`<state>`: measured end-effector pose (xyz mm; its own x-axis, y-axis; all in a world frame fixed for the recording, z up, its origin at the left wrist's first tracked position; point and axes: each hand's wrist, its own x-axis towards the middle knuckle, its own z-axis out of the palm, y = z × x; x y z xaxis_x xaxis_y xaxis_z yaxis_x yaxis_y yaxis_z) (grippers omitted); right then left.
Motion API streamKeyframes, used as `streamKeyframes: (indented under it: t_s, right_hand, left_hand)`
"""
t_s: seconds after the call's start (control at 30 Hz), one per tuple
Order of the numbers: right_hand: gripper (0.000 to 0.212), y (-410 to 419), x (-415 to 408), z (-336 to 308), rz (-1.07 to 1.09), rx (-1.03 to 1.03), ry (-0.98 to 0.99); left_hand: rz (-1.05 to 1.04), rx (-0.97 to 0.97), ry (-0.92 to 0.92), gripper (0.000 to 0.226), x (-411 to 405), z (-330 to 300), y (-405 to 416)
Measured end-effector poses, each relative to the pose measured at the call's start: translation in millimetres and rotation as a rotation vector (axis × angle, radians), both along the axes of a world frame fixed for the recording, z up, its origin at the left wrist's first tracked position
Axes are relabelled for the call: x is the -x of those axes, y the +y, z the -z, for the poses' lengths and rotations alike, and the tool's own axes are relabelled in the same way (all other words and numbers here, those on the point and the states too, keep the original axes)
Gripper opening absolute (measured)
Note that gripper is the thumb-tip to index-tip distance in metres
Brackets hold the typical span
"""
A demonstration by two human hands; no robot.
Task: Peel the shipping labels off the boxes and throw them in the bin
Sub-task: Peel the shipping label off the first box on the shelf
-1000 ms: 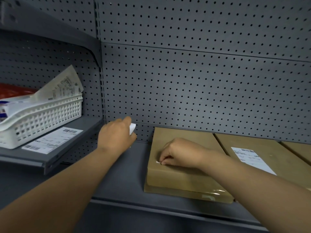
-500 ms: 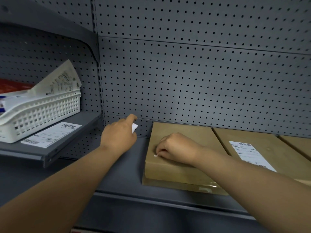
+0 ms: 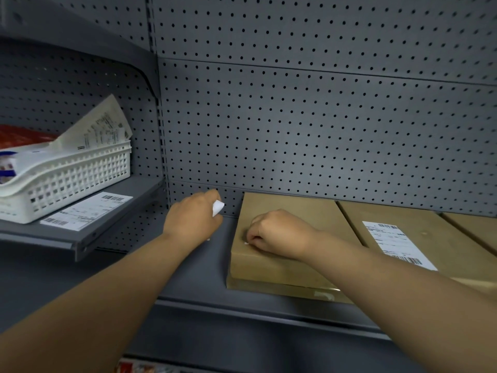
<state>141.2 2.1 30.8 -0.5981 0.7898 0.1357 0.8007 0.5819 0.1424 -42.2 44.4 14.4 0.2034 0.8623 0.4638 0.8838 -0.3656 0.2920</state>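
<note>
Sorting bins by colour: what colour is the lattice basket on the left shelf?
White, seen in the head view: basket.

Mostly hidden inside left hand [image 3: 192, 220]: white paper scrap [image 3: 217, 207]. Under right hand [image 3: 279, 234] fingertips, tiny white bit [image 3: 245, 243], too small to identify.

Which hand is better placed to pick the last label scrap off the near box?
Right. The right hand rests on the near box, fingertips at a white scrap. The left hand is off the box, holding a peeled piece.
</note>
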Motion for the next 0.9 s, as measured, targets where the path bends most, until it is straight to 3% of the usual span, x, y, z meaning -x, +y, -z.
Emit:
streamKeyframes:
  t_s: [0.33,0.6,0.9]
  right_hand:
    - [0.017,6.3,-2.3,6.7,0.048,-0.020,0.152]
    - [0.015,6.2,-4.8,9.6,0.091,0.013,0.253]
    - [0.011,7.2,-7.7,9.5,0.229,0.181,0.771]
  left_hand:
    - [-0.038,0.039,0.002,0.046,2.8,0.6,-7.2]
    - [0.010,0.069,0.002,0.038,1.7,-0.6,-13.4]
    - [0.199,0.079,-0.018,0.031,-6.2,-0.3,-17.0]
